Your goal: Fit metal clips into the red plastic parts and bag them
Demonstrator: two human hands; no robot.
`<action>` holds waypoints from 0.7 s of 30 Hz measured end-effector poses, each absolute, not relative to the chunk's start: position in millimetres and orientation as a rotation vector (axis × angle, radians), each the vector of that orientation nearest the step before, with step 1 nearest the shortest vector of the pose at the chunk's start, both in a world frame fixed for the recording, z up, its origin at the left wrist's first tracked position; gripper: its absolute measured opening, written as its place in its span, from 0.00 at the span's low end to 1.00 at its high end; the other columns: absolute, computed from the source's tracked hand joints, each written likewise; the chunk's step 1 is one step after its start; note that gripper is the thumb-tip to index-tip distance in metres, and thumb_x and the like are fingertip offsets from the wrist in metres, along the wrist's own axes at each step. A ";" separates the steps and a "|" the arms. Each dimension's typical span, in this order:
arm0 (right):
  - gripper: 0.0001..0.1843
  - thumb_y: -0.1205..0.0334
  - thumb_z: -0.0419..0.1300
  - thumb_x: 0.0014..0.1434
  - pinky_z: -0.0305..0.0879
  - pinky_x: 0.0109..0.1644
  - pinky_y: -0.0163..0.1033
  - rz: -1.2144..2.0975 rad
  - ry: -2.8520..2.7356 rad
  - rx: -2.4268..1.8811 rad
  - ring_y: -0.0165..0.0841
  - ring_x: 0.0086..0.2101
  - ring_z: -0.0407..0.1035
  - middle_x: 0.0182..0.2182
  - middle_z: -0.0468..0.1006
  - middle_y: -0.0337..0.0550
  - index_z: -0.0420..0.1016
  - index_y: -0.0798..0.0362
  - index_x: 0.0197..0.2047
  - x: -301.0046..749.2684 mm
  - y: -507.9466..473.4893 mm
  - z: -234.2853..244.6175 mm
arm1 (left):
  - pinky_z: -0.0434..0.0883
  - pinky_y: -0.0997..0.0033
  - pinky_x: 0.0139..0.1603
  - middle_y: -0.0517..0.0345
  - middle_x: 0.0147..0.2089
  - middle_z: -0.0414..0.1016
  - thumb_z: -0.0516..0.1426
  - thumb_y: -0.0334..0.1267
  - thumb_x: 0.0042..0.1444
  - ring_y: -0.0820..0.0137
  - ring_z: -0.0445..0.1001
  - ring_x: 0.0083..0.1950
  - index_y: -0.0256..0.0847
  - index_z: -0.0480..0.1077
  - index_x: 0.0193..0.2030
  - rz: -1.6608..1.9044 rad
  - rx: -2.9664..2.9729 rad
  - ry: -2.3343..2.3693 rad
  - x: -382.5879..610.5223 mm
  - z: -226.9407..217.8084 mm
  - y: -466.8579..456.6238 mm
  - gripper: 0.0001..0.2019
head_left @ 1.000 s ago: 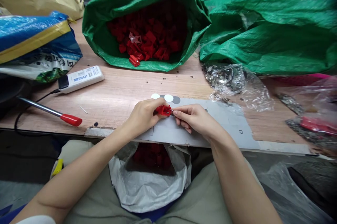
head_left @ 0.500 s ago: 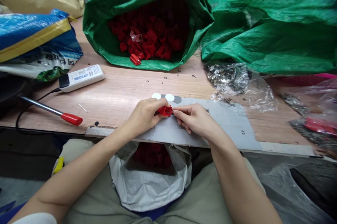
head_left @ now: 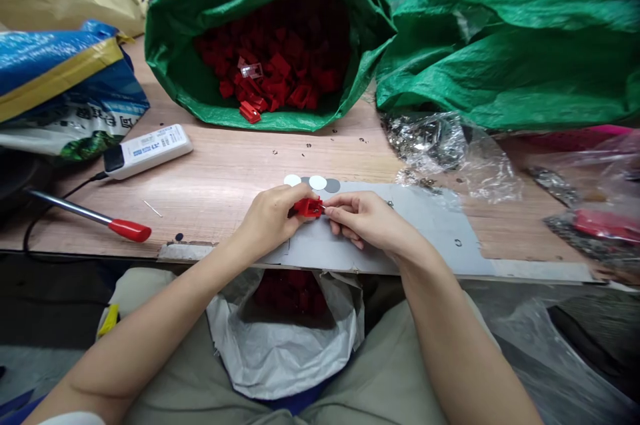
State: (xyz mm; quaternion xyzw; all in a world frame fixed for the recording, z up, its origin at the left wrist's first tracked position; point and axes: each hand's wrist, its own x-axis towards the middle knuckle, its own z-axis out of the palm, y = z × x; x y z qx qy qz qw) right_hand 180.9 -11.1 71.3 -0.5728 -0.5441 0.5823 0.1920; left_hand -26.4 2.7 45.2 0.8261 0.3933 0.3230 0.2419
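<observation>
Above the grey sheet [head_left: 420, 232] at the table's front edge, my left hand [head_left: 270, 218] is closed on a small red plastic part [head_left: 311, 207]. My right hand [head_left: 363, 220] meets it from the right, thumb and forefinger pinching a thin metal piece [head_left: 324, 206] whose tip reaches the red part's right end. Fingers cover most of that metal piece, so its full shape is hidden. On my lap below, an open white sack [head_left: 290, 358] holds more red parts.
A green sack [head_left: 175, 45] of red parts lies open at the back, beside another green sack [head_left: 510, 58]. Clear bags of small metal pieces [head_left: 430, 138] lie to the right. A white power bank [head_left: 150, 150] and a red-tipped lever [head_left: 129, 230] are on the left.
The view has shifted slightly, so the whole scene sits a little further left. Both hands keep their grip, the metal piece still at the red part's right end.
</observation>
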 end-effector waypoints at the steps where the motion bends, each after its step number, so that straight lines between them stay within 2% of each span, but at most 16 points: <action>1: 0.08 0.63 0.56 0.66 0.50 0.14 0.29 1.638 -1.524 -1.607 0.21 0.13 0.57 0.22 0.73 0.36 0.76 0.55 0.40 180.5 -10.6 71.3 | 0.64 0.75 0.32 0.61 0.34 0.77 0.63 0.27 0.57 0.72 0.73 0.32 0.41 0.73 0.40 0.887 2.272 1.079 -26.3 45.5 2.7 0.07; 8: 0.06 0.63 0.58 0.64 0.51 0.14 0.28 1.672 -1.509 -1.547 0.22 0.12 0.56 0.21 0.74 0.35 0.70 0.54 0.35 179.2 -7.3 69.8 | 0.65 0.74 0.33 0.60 0.34 0.77 0.62 0.26 0.57 0.71 0.73 0.33 0.41 0.73 0.40 0.888 2.333 1.065 -27.2 45.4 2.0 0.08; 14: 0.09 0.59 0.62 0.61 0.54 0.15 0.28 1.763 -1.449 -1.475 0.21 0.15 0.57 0.23 0.74 0.38 0.74 0.57 0.38 184.1 -6.4 71.6 | 0.65 0.73 0.34 0.59 0.35 0.78 0.62 0.28 0.57 0.69 0.75 0.34 0.41 0.73 0.41 0.870 2.312 1.092 -27.6 43.6 2.2 0.07; 21: 0.12 0.55 0.64 0.59 0.54 0.14 0.28 1.792 -1.386 -1.443 0.21 0.15 0.56 0.21 0.71 0.35 0.74 0.57 0.36 184.5 -7.5 72.5 | 0.69 0.70 0.39 0.57 0.39 0.80 0.62 0.29 0.58 0.66 0.78 0.39 0.43 0.73 0.43 0.830 2.300 1.107 -27.5 42.6 2.7 0.08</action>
